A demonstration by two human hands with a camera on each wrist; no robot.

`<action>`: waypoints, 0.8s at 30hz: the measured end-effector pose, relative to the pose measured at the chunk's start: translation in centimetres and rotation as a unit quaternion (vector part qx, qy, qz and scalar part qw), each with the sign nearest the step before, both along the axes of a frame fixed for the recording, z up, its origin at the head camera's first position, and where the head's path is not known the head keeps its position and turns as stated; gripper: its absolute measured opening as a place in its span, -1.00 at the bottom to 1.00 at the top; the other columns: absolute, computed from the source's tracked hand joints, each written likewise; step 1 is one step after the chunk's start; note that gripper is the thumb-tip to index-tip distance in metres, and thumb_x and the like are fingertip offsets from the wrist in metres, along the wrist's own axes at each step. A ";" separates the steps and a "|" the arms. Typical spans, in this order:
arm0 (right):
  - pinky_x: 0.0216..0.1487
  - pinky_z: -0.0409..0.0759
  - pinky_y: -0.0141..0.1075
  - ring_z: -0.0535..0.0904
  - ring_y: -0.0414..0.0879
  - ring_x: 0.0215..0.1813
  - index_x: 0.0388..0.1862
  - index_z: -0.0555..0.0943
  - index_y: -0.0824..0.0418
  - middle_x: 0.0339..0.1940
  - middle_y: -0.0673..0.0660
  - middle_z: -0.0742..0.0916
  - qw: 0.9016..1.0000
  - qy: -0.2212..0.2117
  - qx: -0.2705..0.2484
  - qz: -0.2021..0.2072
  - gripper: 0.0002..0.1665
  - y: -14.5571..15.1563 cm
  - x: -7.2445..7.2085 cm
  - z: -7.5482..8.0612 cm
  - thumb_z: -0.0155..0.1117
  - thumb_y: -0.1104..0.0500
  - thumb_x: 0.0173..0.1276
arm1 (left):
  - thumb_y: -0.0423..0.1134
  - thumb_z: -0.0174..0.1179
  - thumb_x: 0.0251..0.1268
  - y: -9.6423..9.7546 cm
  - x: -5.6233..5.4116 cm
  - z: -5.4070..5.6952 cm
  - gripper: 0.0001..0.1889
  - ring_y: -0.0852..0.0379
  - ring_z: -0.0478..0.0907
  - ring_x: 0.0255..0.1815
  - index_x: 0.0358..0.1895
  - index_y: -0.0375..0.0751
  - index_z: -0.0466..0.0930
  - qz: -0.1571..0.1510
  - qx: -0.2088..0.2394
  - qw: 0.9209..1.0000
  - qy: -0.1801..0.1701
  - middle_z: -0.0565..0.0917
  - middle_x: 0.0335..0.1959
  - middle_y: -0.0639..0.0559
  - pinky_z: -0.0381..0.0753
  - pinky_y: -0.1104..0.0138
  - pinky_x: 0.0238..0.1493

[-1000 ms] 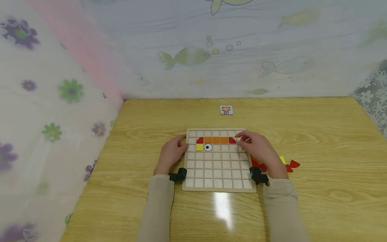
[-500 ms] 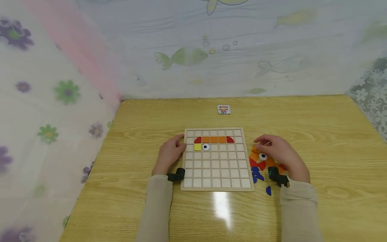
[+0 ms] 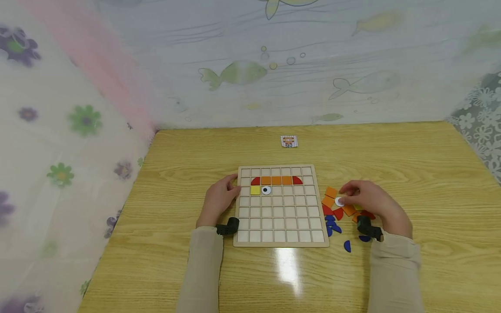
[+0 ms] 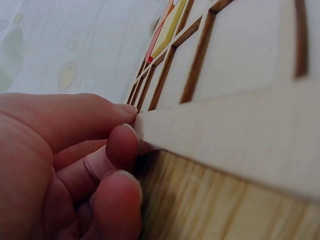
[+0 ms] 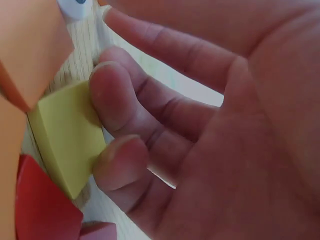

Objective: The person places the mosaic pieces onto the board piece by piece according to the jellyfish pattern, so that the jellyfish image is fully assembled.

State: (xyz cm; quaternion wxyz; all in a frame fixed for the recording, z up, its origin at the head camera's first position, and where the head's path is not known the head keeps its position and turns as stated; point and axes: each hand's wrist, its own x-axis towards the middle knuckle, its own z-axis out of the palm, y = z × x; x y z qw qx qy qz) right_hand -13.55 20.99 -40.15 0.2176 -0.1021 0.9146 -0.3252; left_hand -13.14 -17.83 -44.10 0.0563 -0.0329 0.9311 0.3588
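My left hand (image 3: 220, 198) holds the left edge of a wooden grid board (image 3: 320, 219); in the left wrist view its fingertips (image 4: 122, 145) lie right at the board's edge. On the board lie a row of orange squares (image 3: 276, 180) between two red quarter-round tiles (image 3: 297, 180), a yellow square (image 3: 255, 190) and a white eye disc (image 3: 266, 190). My right hand (image 3: 372, 200) is over the loose tiles, fingers bent loosely, thumb overlapping another eye disc (image 3: 338, 201). In the right wrist view two fingertips sit against a yellow tile (image 5: 70, 135).
Right of the board lie loose orange tiles (image 3: 330, 192), red pieces (image 3: 338, 213) and several blue half-rounds (image 3: 347, 246). A small picture card (image 3: 288, 141) lies beyond the board on the wooden table (image 3: 203, 148). Patterned curtains (image 3: 219, 34) hang behind and at the left.
My right hand has moved from the board's upper right, by the red tile, out to the loose pieces and down to the eye disc. My left hand stays at the board's edge.
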 end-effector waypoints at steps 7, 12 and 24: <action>-0.11 0.38 -0.05 0.40 0.09 -0.14 -0.07 0.50 0.28 -0.14 0.25 0.53 1.000 0.009 0.014 0.016 -0.56 -0.3 -0.2 -0.1 0.29 0.06 0.12 | -0.08 0.07 0.22 0.0 0.0 -0.1 -0.56 0.16 0.39 -0.70 0.19 0.01 0.38 0.000 -0.004 1.000 0.000 0.50 -0.55 0.12 0.34 0.31 -0.51; -0.15 0.38 -0.06 0.42 0.08 -0.18 -0.12 0.52 0.26 -0.17 0.24 0.56 0.999 0.010 0.037 -0.018 -0.63 -0.7 -0.4 -0.2 0.25 0.07 0.16 | -0.08 0.07 0.22 0.0 0.0 -0.1 -0.56 0.16 0.42 -0.71 0.20 0.03 0.37 0.002 -0.002 1.000 -0.006 0.51 -0.55 0.12 0.36 0.32 -0.49; -0.15 0.38 -0.07 0.42 0.05 -0.20 -0.15 0.52 0.27 -0.21 0.20 0.57 0.999 0.010 0.031 -0.013 -0.64 -0.7 -0.4 -0.3 0.28 0.08 0.14 | -0.07 0.07 0.22 0.1 0.0 0.0 -0.56 0.15 0.41 -0.71 0.19 0.04 0.38 0.006 0.002 1.000 -0.010 0.48 -0.54 0.10 0.34 0.32 -0.52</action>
